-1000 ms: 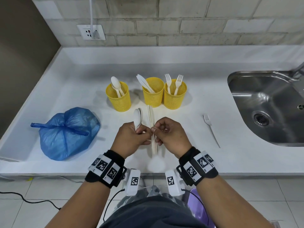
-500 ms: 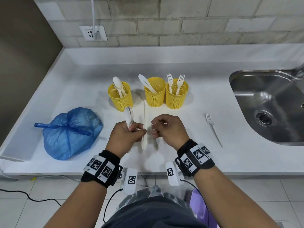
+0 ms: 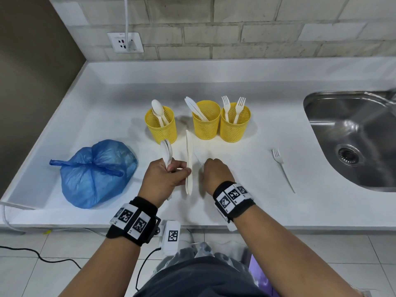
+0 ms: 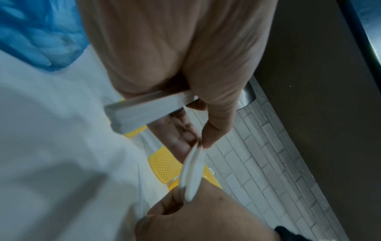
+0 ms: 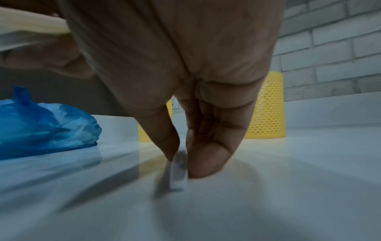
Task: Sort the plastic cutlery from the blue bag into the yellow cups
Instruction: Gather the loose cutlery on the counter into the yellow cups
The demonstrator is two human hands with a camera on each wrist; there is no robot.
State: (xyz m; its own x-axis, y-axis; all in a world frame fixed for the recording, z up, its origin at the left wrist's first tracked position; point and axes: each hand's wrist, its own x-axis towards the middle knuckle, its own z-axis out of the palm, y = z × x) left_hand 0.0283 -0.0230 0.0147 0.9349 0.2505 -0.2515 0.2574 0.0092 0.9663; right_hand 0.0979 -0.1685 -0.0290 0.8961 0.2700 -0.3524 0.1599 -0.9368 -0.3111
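My left hand (image 3: 169, 176) grips a bundle of white plastic cutlery: spoons (image 3: 166, 152) stick up from the fist and a knife (image 3: 189, 161) is pinched beside them. In the left wrist view the thumb and a finger of the left hand (image 4: 203, 141) pinch the knife (image 4: 192, 171). My right hand (image 3: 215, 173) is just to the right, low over the counter, and pinches a blurred white cutlery piece (image 5: 177, 174); I cannot tell its kind. Behind stand three yellow cups: spoons (image 3: 161, 127), knives (image 3: 206, 123), forks (image 3: 235, 125). The tied blue bag (image 3: 96, 172) lies at the left.
A loose white fork (image 3: 282, 168) lies on the white counter (image 3: 246, 189) to the right of my hands. A steel sink (image 3: 353, 142) takes up the far right. A brick wall with a socket (image 3: 125, 42) runs behind the cups.
My hands have come apart. The left hand moved left with the spoons and knife, and the right hand dropped toward the counter with one piece pinched.
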